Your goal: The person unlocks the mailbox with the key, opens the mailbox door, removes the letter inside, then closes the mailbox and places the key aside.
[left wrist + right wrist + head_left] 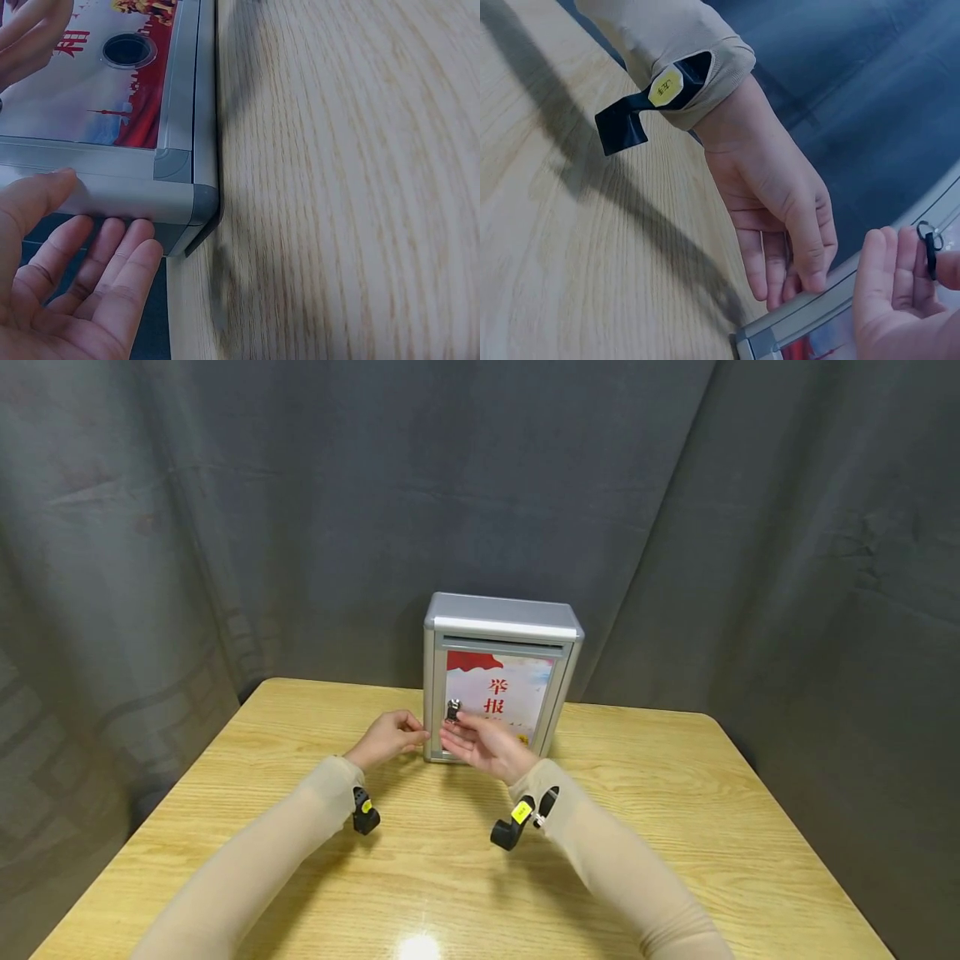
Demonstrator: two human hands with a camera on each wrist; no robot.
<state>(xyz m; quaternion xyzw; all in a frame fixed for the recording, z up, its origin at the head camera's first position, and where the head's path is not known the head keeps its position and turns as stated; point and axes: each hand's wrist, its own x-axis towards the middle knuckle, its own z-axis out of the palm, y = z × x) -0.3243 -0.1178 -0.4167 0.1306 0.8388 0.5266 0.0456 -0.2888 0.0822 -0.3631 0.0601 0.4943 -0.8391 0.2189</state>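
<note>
A grey metal letter box [504, 608] stands upright on the table, with a slot near the top and a printed poster [525, 681] on its front. My left hand [386, 737] holds its left edge, thumb on the front frame and fingers along the side, as the left wrist view shows. At the left of the front panel, my right hand [491, 747] pinches a black-headed key [931, 259] between thumb and finger, its other fingers fairly straight. A metal ring [922, 229] hangs at the key. The keyhole is hidden.
The wooden table [420, 860] extends around the box. A dark grey curtain [450, 485] hangs close behind the box and along both sides. Each wrist carries a black camera mount [510, 831] that sticks out over the table.
</note>
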